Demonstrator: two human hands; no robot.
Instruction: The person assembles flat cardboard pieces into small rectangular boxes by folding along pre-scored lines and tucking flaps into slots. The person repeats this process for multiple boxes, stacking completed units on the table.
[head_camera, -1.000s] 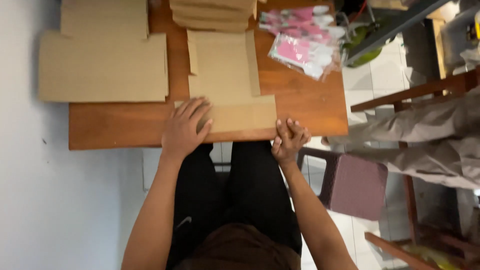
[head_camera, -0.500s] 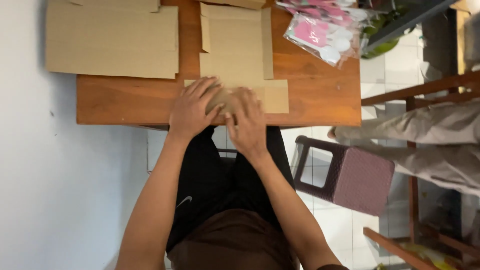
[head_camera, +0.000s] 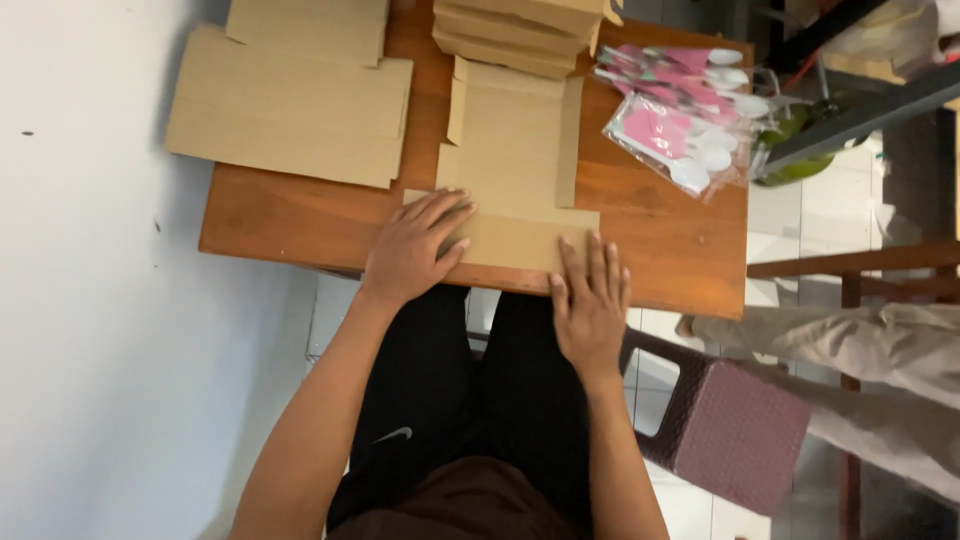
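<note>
Box stack (head_camera: 525, 30) cut off at top edge, flat brown cardboard (head_camera: 515, 165) at table (head_camera: 300, 225) near edge, left hand (head_camera: 415, 245) and right hand (head_camera: 590, 295) spread open, pressing it flat, gripping nothing

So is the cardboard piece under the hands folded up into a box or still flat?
Flat. The cardboard blank lies spread on the wooden table, with the left hand and right hand pressing its near flap down.

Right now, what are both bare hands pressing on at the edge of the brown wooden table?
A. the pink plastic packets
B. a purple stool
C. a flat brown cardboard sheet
C: the left hand and right hand lie flat on the flat brown cardboard sheet.
</note>
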